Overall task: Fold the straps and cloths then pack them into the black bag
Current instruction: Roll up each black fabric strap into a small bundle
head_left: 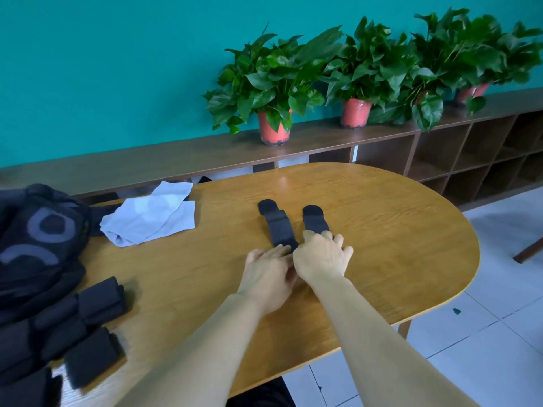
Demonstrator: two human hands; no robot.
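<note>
- Black, the left strap (277,227) and the right strap (313,217) lie side by side in the middle of the wooden counter (396,230), running near to far.
- The left hand (269,268) rests with straight fingers flat on the left strap's near end.
- The right hand (321,257) bends its fingers over the right strap's near end; I cannot tell whether it grips.
- A pale cloth (150,218) lies crumpled far left, just beside the black bag (35,236).
- Folded straps (97,301) sit near left, beside the bag.
</note>
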